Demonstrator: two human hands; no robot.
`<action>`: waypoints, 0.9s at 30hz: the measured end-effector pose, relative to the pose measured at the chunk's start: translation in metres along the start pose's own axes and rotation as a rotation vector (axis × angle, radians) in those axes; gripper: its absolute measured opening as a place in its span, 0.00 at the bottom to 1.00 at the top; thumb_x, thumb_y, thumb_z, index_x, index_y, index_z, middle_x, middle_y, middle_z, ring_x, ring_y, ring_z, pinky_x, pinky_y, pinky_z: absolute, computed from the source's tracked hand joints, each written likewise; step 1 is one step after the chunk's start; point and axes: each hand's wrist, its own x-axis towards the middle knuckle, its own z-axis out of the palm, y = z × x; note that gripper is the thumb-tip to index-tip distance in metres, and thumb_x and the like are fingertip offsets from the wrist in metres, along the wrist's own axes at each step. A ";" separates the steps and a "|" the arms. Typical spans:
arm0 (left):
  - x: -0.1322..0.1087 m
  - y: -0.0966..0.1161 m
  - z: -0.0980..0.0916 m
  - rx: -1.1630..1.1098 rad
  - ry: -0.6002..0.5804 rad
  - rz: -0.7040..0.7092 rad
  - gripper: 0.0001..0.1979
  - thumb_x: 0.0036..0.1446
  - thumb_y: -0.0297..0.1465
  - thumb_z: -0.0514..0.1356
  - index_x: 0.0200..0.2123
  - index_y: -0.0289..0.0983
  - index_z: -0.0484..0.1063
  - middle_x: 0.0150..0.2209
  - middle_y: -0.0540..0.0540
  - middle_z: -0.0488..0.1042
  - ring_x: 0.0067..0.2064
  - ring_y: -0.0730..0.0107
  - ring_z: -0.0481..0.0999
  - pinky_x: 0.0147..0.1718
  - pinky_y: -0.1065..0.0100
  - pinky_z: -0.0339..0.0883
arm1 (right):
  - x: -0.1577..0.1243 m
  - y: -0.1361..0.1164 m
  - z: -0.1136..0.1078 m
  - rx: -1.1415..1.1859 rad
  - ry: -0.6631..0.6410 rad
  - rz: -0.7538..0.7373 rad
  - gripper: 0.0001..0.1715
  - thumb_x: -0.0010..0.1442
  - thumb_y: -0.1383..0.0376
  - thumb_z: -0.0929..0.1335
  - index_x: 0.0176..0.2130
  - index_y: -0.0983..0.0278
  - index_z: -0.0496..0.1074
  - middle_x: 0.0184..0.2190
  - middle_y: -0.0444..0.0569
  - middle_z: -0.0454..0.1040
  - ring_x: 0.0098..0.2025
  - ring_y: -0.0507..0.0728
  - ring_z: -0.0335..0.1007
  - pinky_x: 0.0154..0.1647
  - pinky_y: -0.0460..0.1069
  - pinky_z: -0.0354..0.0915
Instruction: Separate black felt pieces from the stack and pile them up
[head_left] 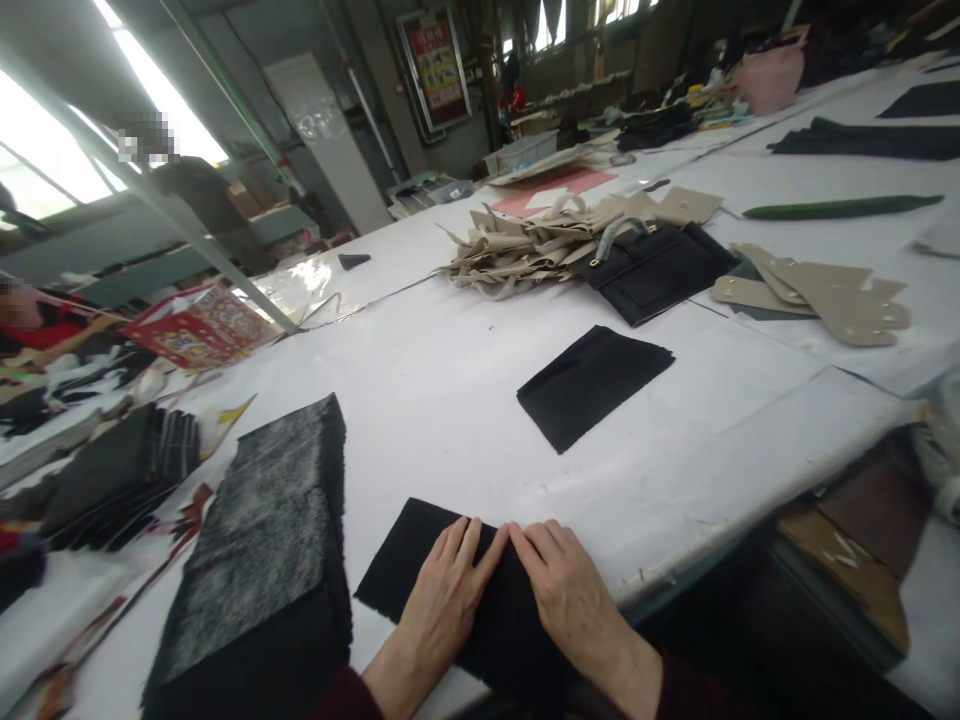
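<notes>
A black fabric piece (401, 550) lies at the near edge of the white table, under both my hands. My left hand (444, 590) rests on it with fingers stretched toward its far edge and one digit angled to the right. My right hand (566, 580) lies on the right part of the piece, fingers extended, its fingertips almost meeting those of the left. The lower part of the fabric is partly covered by my hands and wrists. To the left stands a thick stack of black fabric pieces (277, 510) with a greyish, fuzzy top. Another black piece (596, 385) lies flat farther ahead.
On the white table (420, 390) are a black bag (656, 270), a heap of beige bag parts (517, 245), flat beige pieces (817, 290) and a long green cucumber-like object (844, 207). A red patterned bag (199, 325) stands left. A person (206, 200) is in the left background.
</notes>
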 end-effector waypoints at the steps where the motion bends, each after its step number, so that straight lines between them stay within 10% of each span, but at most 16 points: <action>1: -0.001 -0.001 0.000 -0.014 0.001 -0.003 0.39 0.57 0.20 0.52 0.70 0.41 0.45 0.60 0.36 0.63 0.61 0.51 0.63 0.59 0.53 0.59 | 0.000 0.000 0.002 -0.042 -0.006 -0.008 0.27 0.61 0.78 0.61 0.59 0.71 0.64 0.42 0.54 0.69 0.42 0.61 0.62 0.44 0.57 0.63; 7: -0.011 -0.016 0.003 -0.054 -0.018 -0.055 0.37 0.55 0.19 0.50 0.68 0.40 0.50 0.63 0.39 0.62 0.62 0.53 0.62 0.62 0.52 0.54 | -0.004 0.001 -0.003 -0.190 -0.037 -0.063 0.28 0.58 0.76 0.64 0.58 0.70 0.65 0.42 0.54 0.70 0.42 0.61 0.62 0.44 0.58 0.62; 13: -0.029 -0.091 0.008 -0.151 -0.046 -0.381 0.32 0.54 0.16 0.47 0.61 0.37 0.63 0.60 0.40 0.66 0.59 0.56 0.66 0.60 0.57 0.55 | -0.008 0.005 -0.005 -0.183 -0.020 -0.064 0.29 0.59 0.76 0.64 0.59 0.67 0.65 0.43 0.53 0.70 0.42 0.61 0.63 0.44 0.58 0.60; 18: -0.027 -0.139 0.006 -0.452 -0.002 -0.737 0.18 0.65 0.37 0.51 0.55 0.39 0.68 0.54 0.41 0.70 0.50 0.58 0.73 0.47 0.63 0.65 | -0.002 0.012 -0.005 -0.106 -0.009 -0.053 0.23 0.62 0.73 0.62 0.55 0.62 0.68 0.40 0.51 0.70 0.40 0.59 0.65 0.41 0.55 0.60; 27: -0.015 -0.112 -0.002 -0.616 -0.047 -0.681 0.04 0.55 0.33 0.60 0.31 0.39 0.69 0.31 0.51 0.72 0.35 0.69 0.72 0.32 0.70 0.57 | 0.015 0.011 -0.004 -0.017 0.017 -0.048 0.30 0.60 0.70 0.64 0.61 0.60 0.61 0.49 0.53 0.70 0.46 0.62 0.65 0.44 0.56 0.62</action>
